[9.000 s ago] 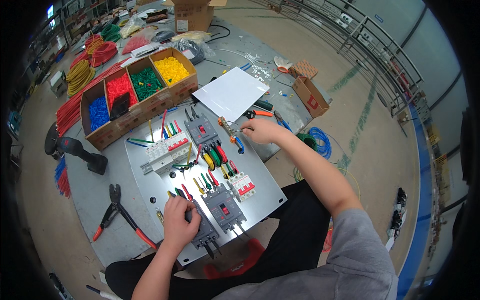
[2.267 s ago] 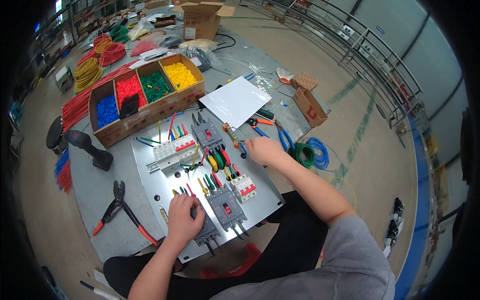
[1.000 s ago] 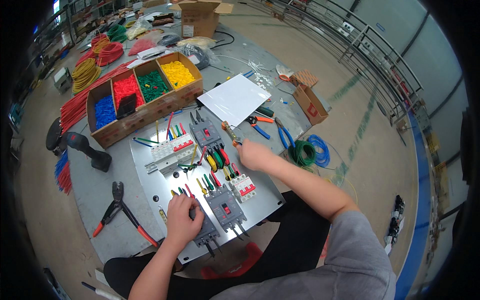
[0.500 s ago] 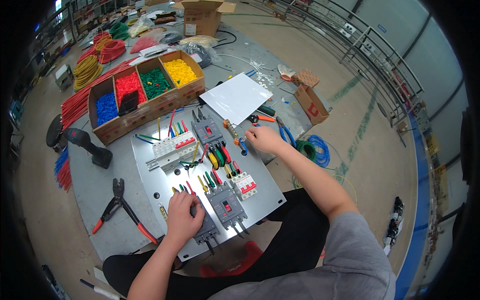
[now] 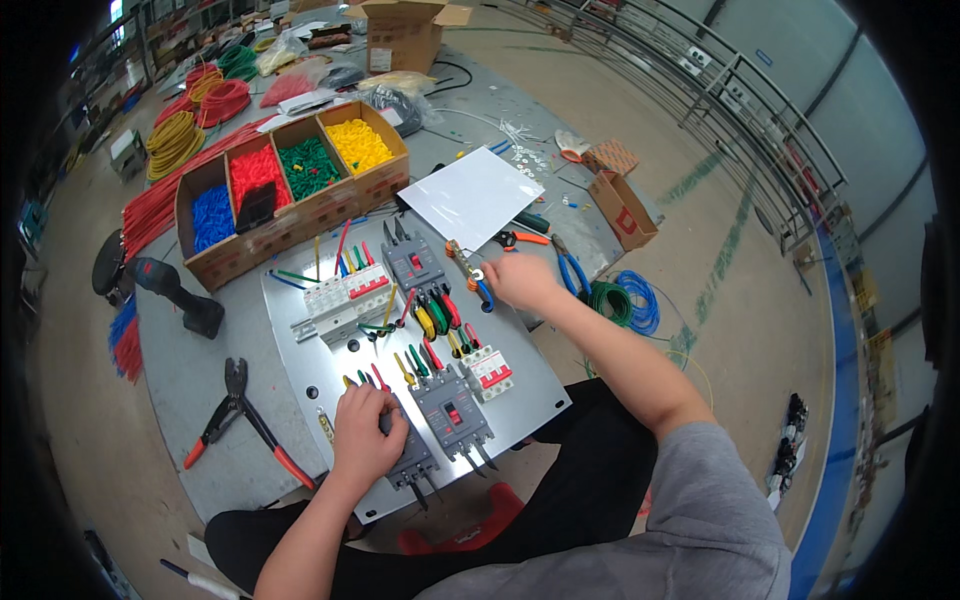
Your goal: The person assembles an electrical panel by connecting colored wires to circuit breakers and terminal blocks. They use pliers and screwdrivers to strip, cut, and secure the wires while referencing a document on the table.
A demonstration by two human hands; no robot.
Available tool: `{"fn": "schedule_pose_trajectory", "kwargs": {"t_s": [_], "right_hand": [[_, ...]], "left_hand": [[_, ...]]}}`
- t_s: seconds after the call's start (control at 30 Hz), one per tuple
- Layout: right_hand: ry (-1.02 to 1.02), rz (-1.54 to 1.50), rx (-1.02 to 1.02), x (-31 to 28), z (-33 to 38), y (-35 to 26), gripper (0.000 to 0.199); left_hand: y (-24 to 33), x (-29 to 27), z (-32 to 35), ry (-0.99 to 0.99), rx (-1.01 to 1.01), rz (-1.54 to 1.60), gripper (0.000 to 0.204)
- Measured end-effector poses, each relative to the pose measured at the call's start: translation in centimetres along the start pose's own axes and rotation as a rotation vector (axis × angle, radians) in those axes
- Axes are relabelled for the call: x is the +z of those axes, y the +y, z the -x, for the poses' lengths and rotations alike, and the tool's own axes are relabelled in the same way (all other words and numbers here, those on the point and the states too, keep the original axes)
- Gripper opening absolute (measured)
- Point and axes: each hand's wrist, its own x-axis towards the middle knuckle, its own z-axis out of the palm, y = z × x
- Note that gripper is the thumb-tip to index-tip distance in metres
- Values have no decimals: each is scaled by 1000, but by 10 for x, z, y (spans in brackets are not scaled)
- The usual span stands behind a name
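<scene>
A metal mounting plate (image 5: 300,365) carries circuit breakers and short coloured wires. My left hand (image 5: 368,435) lies over a grey moulded-case breaker (image 5: 412,462) at the plate's near left, its fingers curled by the yellow, green and red wire ends. What those fingers grip is hidden. My right hand (image 5: 520,280) is closed in a pinch beside a brass terminal bar (image 5: 460,258) with blue wires (image 5: 486,296); the thing in the pinch is too small to make out. Between the hands are another grey breaker (image 5: 452,412) and a small white breaker with red switches (image 5: 490,372).
A divided cardboard box (image 5: 230,265) of blue, red, green and yellow caps stands behind the plate. Crimping pliers (image 5: 237,405) and a cordless drill (image 5: 180,297) lie left. A white sheet (image 5: 475,195), blue-handled pliers (image 5: 570,262) and wire coils (image 5: 640,302) are right.
My right hand has shifted slightly left, closer to the brass terminal bar. The left hand stays where it was on the breaker.
</scene>
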Motion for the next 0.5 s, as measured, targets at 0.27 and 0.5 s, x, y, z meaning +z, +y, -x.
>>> {"fn": "schedule_pose_trajectory", "kwargs": {"t_s": [0.27,0.5], "right_hand": [[-149,-234,240,1,33,-33,57],[0,-159,81,-4,21,10,47]], "left_hand": [[1,0,-1,0,-18,-7,9],[4,0,-1,14,15,2,11]]}}
